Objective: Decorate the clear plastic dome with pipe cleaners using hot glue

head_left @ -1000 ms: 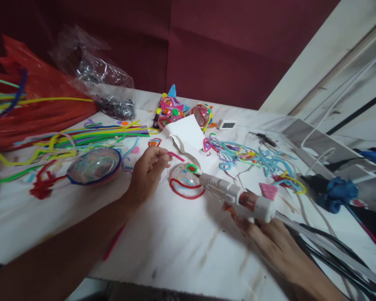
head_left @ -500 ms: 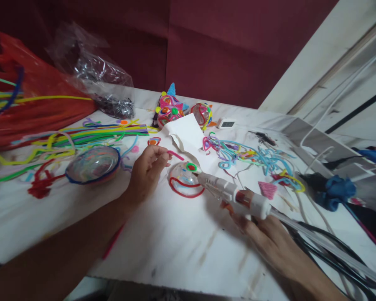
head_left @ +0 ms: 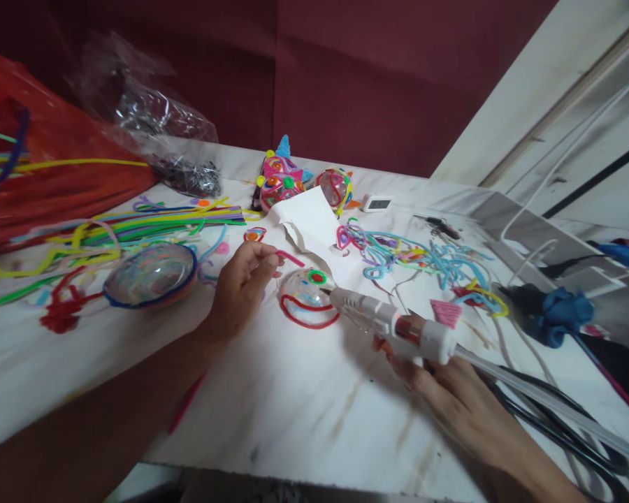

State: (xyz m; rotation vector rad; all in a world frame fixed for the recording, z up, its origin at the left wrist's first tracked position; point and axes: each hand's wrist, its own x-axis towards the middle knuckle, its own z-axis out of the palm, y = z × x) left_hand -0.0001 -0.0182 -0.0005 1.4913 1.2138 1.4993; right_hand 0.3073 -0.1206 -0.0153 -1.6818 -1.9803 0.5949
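Between finger and thumb, my left hand (head_left: 246, 286) pinches a pink pipe cleaner (head_left: 290, 258) whose free end points right, above a clear dome (head_left: 300, 290). The dome lies on the table and bears a red loop along its near side and a green and red disc (head_left: 317, 277) on top. My right hand (head_left: 435, 381) is wrapped around the handle of a white glue gun (head_left: 388, 318). The gun's nozzle is at the dome's right side, close below the disc; whether it touches cannot be made out.
A blue-rimmed clear bowl (head_left: 152, 276) and pipe cleaners (head_left: 189, 220) lie left. White paper (head_left: 312, 216) and decorated balls (head_left: 335, 190) stand behind. Right are tangled pipe cleaners (head_left: 424, 258), a pink triangle (head_left: 446, 313), a blue fabric flower (head_left: 563, 318) and black cables (head_left: 560, 419).
The whole view has shifted slightly, moving things a little to the left. Both hands keep their holds, and the glue gun's nozzle stays by the dome.
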